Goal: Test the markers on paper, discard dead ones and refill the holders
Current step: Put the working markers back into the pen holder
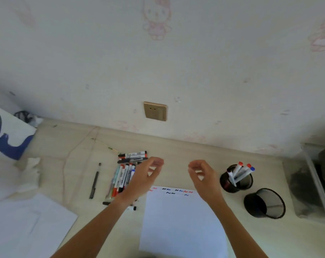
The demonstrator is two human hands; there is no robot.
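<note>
Markers [123,176] lying heaped on the counter [176,151] just beneath the left hand [143,175]; both it and the right hand [202,174] hovering loosely curled, holding nothing. Looking light, rigid, smooth-barrelled, probably rolling easily — pinching mid-barrel likely best.

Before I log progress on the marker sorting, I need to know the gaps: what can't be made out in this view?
- Marker pile, head view: the left hand covers its right part, so no count.
- Near mesh holder: tipped toward the camera, its inside is too dark to read.
- Squiggles on the test paper: too small to match to markers.
- Clear bin: cut off by the right edge, contents blurred.
</note>
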